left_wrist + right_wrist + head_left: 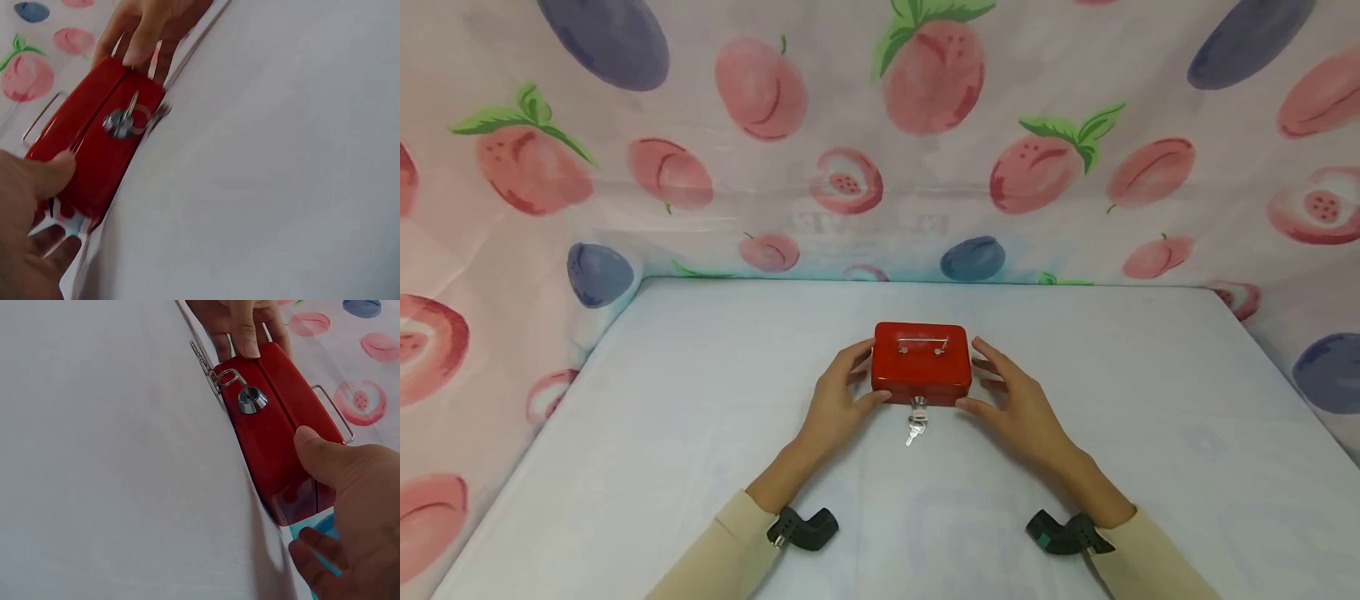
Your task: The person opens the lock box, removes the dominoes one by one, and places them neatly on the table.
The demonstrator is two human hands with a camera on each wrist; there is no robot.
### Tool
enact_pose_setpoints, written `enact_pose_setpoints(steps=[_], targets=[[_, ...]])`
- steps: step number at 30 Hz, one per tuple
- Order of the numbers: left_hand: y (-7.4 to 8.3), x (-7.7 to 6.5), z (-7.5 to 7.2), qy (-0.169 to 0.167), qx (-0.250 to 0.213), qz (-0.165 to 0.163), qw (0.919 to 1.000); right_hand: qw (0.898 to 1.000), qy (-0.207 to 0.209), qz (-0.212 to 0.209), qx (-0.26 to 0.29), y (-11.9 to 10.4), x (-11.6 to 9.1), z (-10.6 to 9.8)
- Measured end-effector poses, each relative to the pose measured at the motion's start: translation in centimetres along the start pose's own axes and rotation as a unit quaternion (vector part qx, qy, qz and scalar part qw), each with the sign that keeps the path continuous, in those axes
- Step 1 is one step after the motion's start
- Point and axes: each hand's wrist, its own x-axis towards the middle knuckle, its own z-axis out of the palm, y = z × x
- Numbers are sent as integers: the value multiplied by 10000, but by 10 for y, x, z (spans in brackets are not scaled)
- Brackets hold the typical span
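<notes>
A small red cash box (921, 363) sits on the white table, with a wire handle (922, 340) on its lid. In its front lock (252, 400) is a key, and more keys (916, 430) hang from it on a ring. My left hand (837, 402) holds the box's left end, its thumb (60, 167) on the front near the lid seam. At the opposite end is my right hand (1022, 410), thumb (312, 445) pressed on the front face and fingers spread along the side. The lid is down.
White cloth covers the table (700, 375). A fruit-printed curtain (850, 100) rises behind the table and along both sides. Black curved devices (805, 529) are strapped at both wrists, over beige sleeves (722, 554).
</notes>
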Motion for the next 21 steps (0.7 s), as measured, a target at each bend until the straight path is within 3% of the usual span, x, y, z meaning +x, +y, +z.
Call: enact_pose_setpoints(steps=[6, 14, 18, 21], targets=[[-8, 6, -8, -580, -91, 27, 9983, 9988, -165, 14, 461, 6, 7, -1], [-19, 12, -13, -884, -323, 110, 9955, 9931, -421, -25, 1094, -10, 17, -6], [-15, 12, -14, -965, -384, 105, 9945, 9925, -492, -32, 1120, -18, 17, -9], [-1, 11, -19, -1004, -425, 122, 9940, 9919, -502, -17, 1168, -18, 18, -10]])
